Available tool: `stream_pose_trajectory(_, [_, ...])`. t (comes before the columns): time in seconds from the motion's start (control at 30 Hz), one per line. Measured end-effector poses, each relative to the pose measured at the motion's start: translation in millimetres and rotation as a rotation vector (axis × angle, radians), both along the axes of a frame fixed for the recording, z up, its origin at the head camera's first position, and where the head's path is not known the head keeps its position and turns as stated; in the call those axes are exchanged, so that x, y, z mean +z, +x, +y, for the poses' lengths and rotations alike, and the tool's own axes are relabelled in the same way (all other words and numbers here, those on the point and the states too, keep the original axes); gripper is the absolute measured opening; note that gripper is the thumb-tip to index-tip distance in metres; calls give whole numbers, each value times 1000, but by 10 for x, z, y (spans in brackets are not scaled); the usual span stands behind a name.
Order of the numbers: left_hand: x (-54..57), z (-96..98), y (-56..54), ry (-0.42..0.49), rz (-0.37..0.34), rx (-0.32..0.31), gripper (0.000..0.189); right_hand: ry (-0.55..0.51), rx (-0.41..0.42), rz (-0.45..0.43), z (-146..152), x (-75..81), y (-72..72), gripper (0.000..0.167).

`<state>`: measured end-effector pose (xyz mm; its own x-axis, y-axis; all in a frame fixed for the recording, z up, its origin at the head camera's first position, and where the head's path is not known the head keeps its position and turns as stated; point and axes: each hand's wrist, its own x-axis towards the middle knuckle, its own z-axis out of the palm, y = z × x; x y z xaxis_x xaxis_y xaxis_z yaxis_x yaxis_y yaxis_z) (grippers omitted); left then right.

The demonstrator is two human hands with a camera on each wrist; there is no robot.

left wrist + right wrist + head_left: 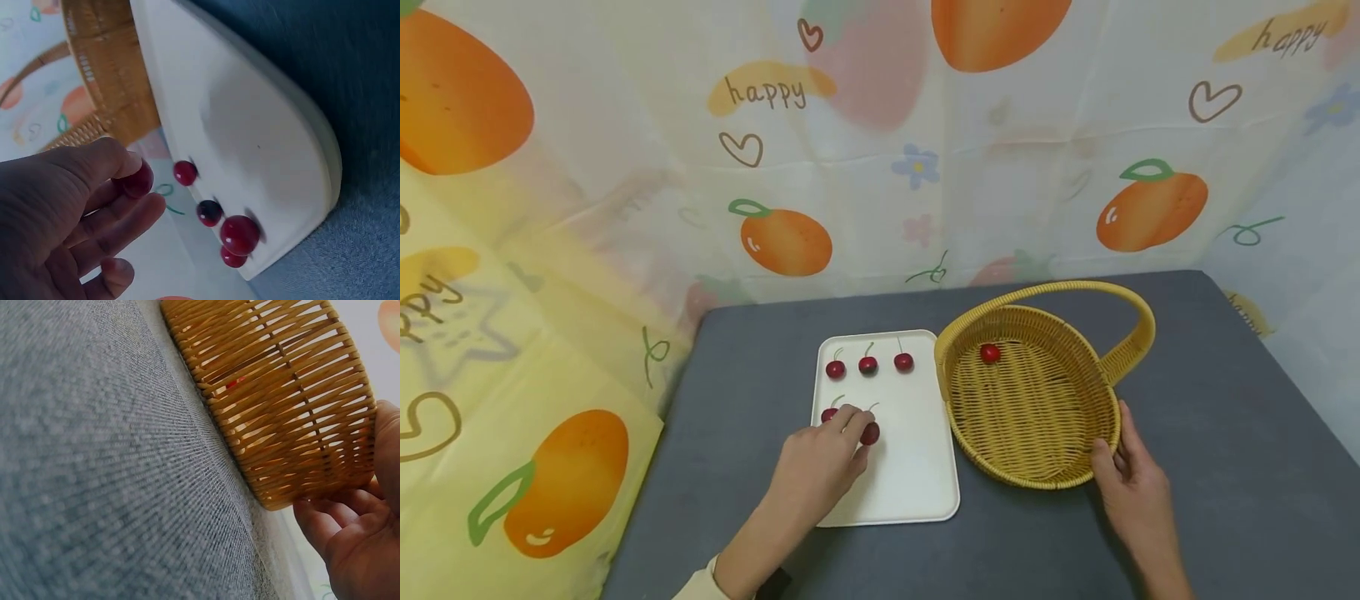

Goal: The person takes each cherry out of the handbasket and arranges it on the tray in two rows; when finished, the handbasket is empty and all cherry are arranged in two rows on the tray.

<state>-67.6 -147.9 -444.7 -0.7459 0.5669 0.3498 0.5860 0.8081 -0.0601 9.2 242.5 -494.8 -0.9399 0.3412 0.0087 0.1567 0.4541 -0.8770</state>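
My left hand (822,465) pinches a dark red cherry (135,180) between thumb and fingers, held over the white tray (910,483). Another cherry (829,414) lies on the tray close by the knuckles, partly covered by the hand. Along the tray's far side sit three more stemmed cherries, the middle one (868,365) darker at its lower side. To the right stands a yellow woven basket (1022,408) with an arched handle, one red cherry (990,353) inside near its far wall. My right hand (1138,492) grips the basket's near right rim, thumb on top and fingers outside.
Tray and basket stand side by side on a dark grey tabletop (745,392). A fruit-printed cloth (865,183) hangs behind the table, and more of it covers the left side. A tall handle (1052,290) arches over the basket's far side.
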Motion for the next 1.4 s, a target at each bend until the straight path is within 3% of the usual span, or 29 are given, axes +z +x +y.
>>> stream_pose_trajectory(0.1, [-33, -6, -110, -3, 32, 0, 31, -1, -5, 12, 5, -4, 7, 70])
stream_pose_trajectory(0.23, [-83, 2, -215, -40, 22, 22, 27, 1, -1, 8, 2, -28, 7, 70])
stream_pose_trajectory(0.6, [-221, 19, -367, -105, -34, 83, 21, -17, 4, 13, -37, -9, -11, 69])
stream_pose_trajectory(0.9, [-228, 65, -396, -138, -32, 101, 19, -7, 25, 0, -13, 15, -19, 70])
stream_pose_trajectory(1.4, [-177, 88, -355, -92, -43, 74, 50, -12, 14, 9, 4, 0, 2, 70])
